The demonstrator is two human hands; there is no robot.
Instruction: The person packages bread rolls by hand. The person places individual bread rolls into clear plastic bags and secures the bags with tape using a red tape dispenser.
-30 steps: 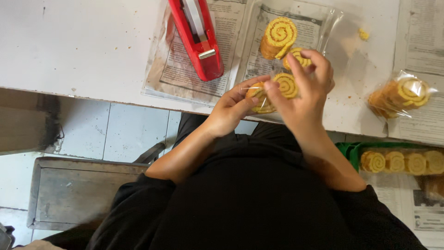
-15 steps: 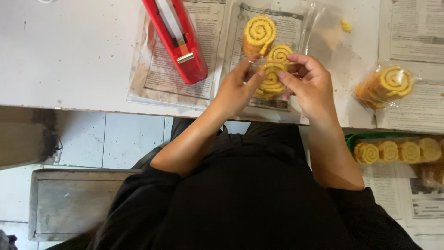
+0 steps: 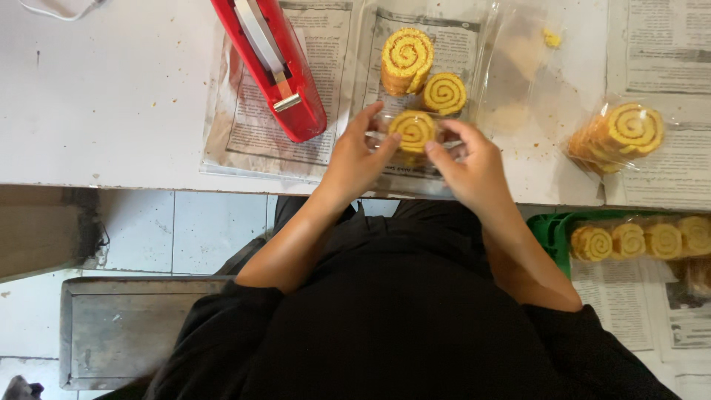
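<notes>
Pinching a spiral-patterned roll slice (image 3: 413, 130) in clear plastic wrap at the desk (image 3: 111, 96) edge.

Left hand (image 3: 354, 159) and right hand (image 3: 474, 167) are each clamping one side — holding the film taut around it, near the red tape dispenser (image 3: 270, 63).

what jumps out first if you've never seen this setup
The two hands, left hand and right hand, hold a stack of yellow spiral cookies in clear wrap at the table edge. A red tape dispenser lies to their left, a wrapped cookie pack to the right.
</notes>
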